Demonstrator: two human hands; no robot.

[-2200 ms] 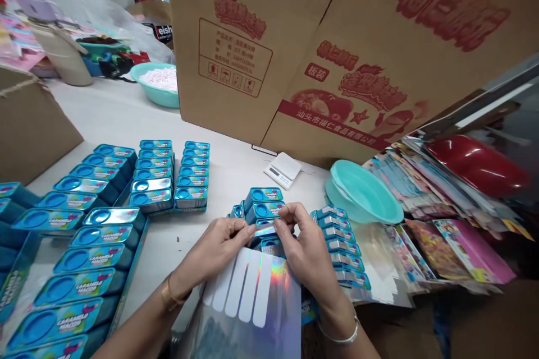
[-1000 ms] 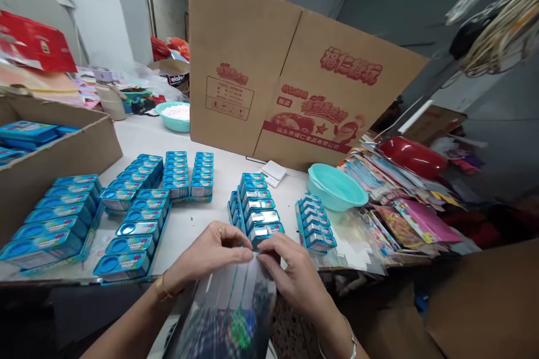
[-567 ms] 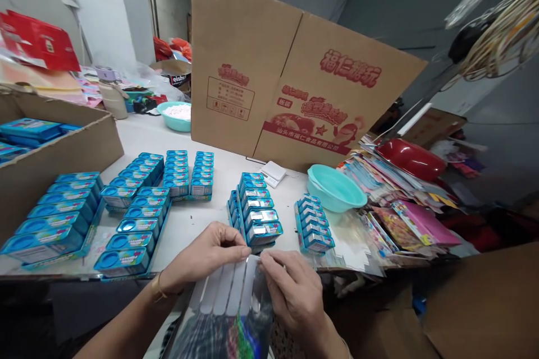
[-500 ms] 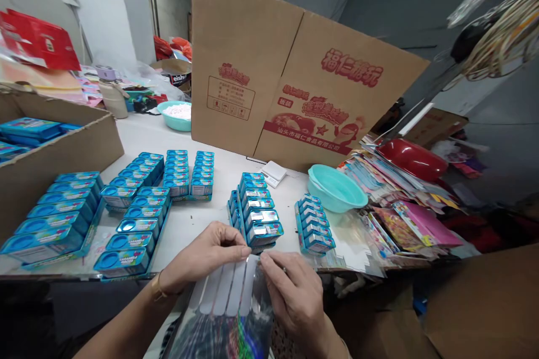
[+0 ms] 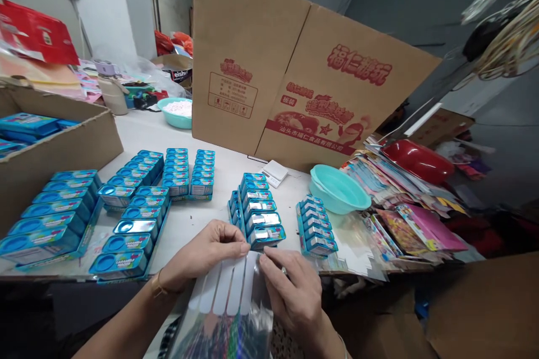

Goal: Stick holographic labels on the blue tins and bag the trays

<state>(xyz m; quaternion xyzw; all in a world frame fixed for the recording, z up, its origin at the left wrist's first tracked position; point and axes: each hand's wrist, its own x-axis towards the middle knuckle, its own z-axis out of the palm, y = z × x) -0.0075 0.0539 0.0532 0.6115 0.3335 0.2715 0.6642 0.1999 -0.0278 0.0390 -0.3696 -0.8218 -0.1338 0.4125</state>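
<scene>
My left hand pinches the top edge of a shiny holographic sticker sheet that leans from my lap against the table edge. Several white strips show where stickers are gone. My right hand rests on the sheet's upper right, fingertips picking at a strip at its top edge. Just beyond my hands stands a short row of blue tins; a second short row of blue tins lies to its right.
More blue tins in trays fill the left of the white table. A cardboard box sits far left. A big printed carton stands behind. A teal bowl, small scale, and colourful sachets lie right.
My hands pulled back from the tins to the table edge with the sheet, as my head lifted. Since then the right fingers have shifted slightly along the sheet's top.
</scene>
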